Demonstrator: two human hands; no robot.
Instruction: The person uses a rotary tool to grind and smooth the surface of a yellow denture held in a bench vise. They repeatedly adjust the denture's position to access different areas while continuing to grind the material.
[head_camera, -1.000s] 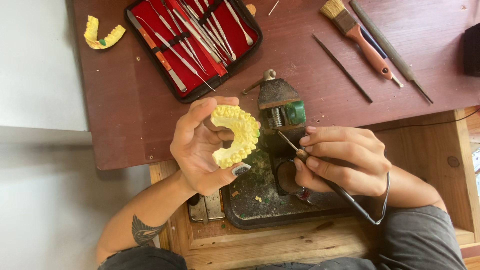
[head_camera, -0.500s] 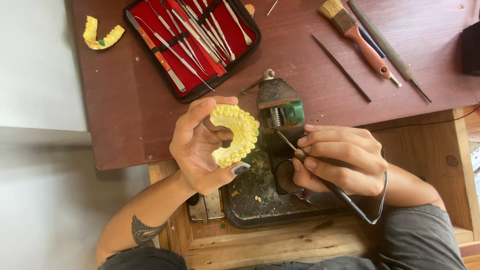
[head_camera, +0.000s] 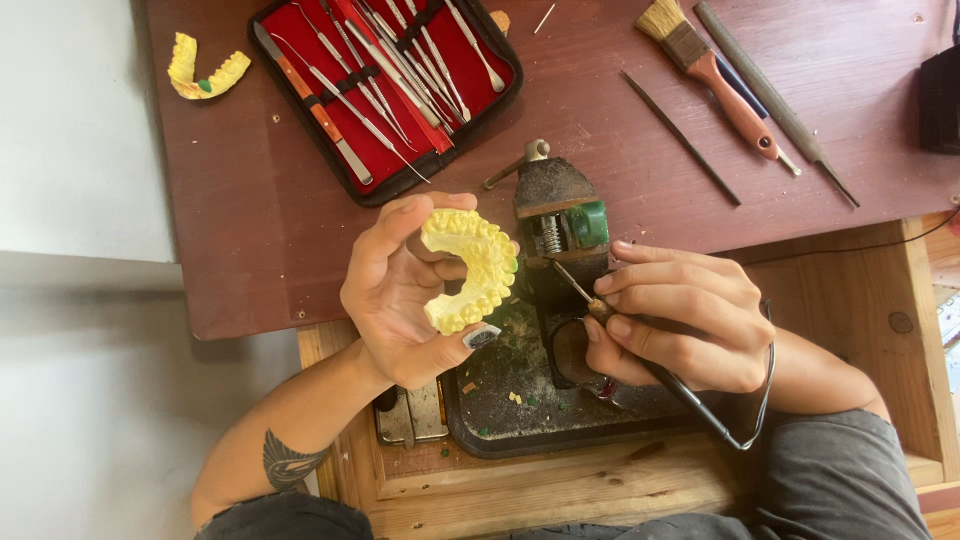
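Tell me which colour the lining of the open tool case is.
Red; the tool case shows in the head view.

Red instrument case (head_camera: 385, 90), brush (head_camera: 712, 75), vise (head_camera: 560, 215)

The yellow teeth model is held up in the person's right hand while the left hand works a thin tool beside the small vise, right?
Not quite: the hands are swapped. The head view shows the yellow teeth model in the left hand, while the right hand holds the thin tool beside the small vise.

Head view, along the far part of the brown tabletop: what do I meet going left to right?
Yellow teeth cast → red-lined tool case → thin metal rod → orange-handled brush → long file
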